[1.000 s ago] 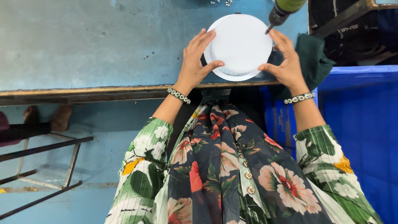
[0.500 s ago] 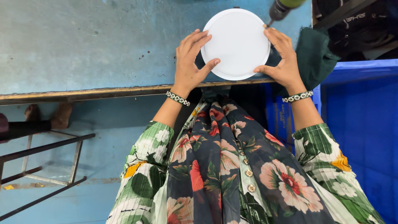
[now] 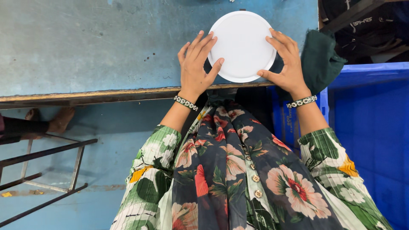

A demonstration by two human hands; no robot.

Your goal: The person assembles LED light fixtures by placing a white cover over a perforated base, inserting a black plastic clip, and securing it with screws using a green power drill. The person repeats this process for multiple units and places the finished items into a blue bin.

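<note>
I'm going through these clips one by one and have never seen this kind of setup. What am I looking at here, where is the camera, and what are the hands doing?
There is no machine here: a person works with two bare hands, and the single camera sits on their head, looking straight down. That is why you see their floral clothing at the bottom and a worn blue table above it.

On the table, near its front edge, lies a round white disc. The left hand grips its left rim and the right hand its right rim; each wrist wears a beaded bracelet. A dark green cloth lies just right of the right hand. A blue bin stands to the right, and a metal frame on the floor at left, beside another person's bare foot.
</note>
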